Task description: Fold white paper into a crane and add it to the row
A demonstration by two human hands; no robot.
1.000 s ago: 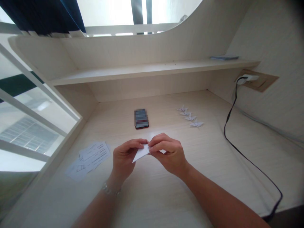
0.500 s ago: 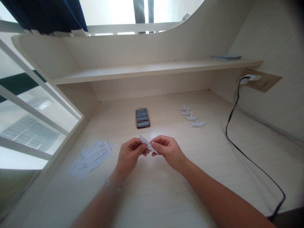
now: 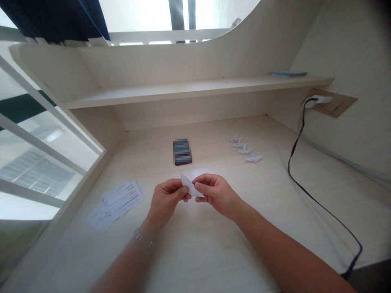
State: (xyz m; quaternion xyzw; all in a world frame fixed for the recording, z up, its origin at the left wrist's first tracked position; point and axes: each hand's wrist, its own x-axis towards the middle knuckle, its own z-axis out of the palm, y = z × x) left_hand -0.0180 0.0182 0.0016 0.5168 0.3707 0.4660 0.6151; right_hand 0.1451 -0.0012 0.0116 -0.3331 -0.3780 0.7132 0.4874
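Observation:
A small white piece of folded paper point(image 3: 191, 187) is held between my two hands above the desk. My left hand point(image 3: 168, 197) pinches its left side between thumb and fingers. On the other side, my right hand point(image 3: 215, 191) grips the paper's right edge, thumb on top. The fingers cover part of the folds. Just beyond the hands lies a dark phone point(image 3: 182, 151), its screen blurred out. Several white paper cranes point(image 3: 253, 158) stand in a slanting row at the back right of the desk.
Loose printed sheets point(image 3: 122, 201) overlap at the left of the desk. A black cable point(image 3: 317, 207) runs from a wall socket point(image 3: 334, 103) down the right side. Above the desk's back spans a shelf point(image 3: 195, 91), with a flat booklet point(image 3: 288, 74) on its right end.
The folded paper has turned slightly in my fingers, so more of its face shows. Both hands keep their grip. The whole view has shifted a little.

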